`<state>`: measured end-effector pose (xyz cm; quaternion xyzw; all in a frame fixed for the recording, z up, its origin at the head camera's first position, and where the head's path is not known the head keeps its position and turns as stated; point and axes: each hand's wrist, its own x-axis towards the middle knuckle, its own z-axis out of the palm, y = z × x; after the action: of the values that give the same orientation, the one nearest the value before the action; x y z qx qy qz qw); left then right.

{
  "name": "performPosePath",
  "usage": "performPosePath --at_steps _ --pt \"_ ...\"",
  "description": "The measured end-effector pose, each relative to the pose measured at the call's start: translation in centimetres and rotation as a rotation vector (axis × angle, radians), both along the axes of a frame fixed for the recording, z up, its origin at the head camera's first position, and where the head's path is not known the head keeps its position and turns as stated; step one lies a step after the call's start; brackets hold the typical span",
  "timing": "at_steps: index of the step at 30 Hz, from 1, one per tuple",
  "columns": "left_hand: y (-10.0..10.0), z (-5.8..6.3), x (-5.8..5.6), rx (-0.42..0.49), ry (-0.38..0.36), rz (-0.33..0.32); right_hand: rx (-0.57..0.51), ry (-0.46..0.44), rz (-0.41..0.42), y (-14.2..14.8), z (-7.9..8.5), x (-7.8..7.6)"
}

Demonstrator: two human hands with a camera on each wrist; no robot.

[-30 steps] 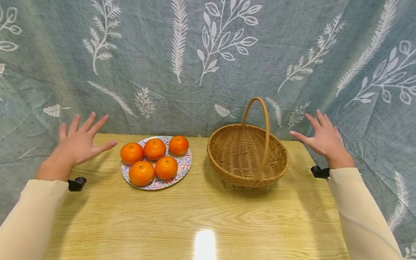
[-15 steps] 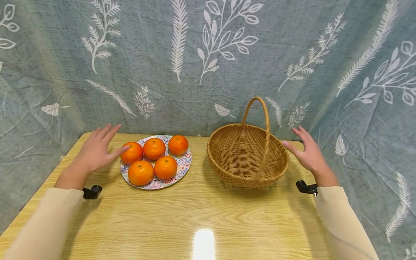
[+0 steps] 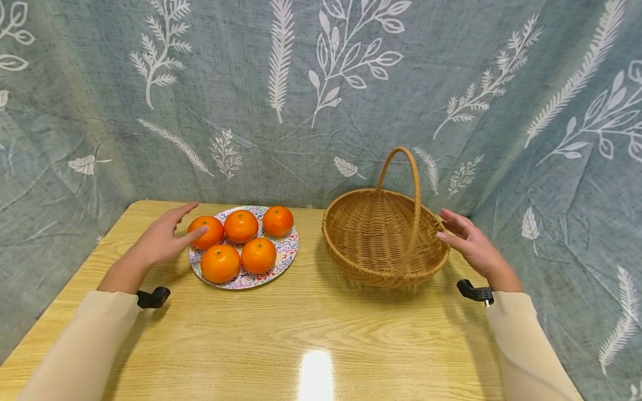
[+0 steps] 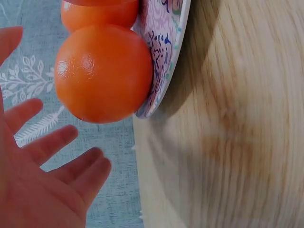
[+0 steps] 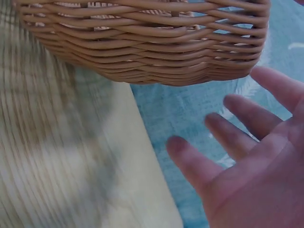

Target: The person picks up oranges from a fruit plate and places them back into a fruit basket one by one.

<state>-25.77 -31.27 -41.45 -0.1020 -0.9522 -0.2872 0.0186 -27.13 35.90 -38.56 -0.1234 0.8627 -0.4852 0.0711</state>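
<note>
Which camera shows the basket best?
The head view: it shows the basket almost whole, with its handle. The right wrist view shows only part of its woven side; the left wrist view shows none of it.

No readable text, label, brand, number or sign appears in the head view or in either wrist view.

a yellowish wooden table (image 3: 241,345) with wavy grain fills the lower middle of the head view, a bright white glare patch (image 3: 315,376) lying on its surface. behind it and along both sides hangs a creased grey-blue cloth (image 3: 225,72), printed with white leafy sprigs (image 3: 335,40), feathery fronds (image 3: 280,61) and a few small single leaves (image 3: 346,166).
</note>
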Motion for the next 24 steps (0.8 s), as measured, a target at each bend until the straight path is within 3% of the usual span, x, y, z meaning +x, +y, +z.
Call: performPosePath --at_steps 7,24 --pt "0.1 -0.5 -0.5 0.102 -0.073 -0.019 -0.259 -0.077 0.037 -0.2 -0.9 -0.3" --pt "0.4 -1.4 -0.6 0.154 -0.091 -0.021 -0.570 -0.139 0.174 0.9 -2.5 -0.9"
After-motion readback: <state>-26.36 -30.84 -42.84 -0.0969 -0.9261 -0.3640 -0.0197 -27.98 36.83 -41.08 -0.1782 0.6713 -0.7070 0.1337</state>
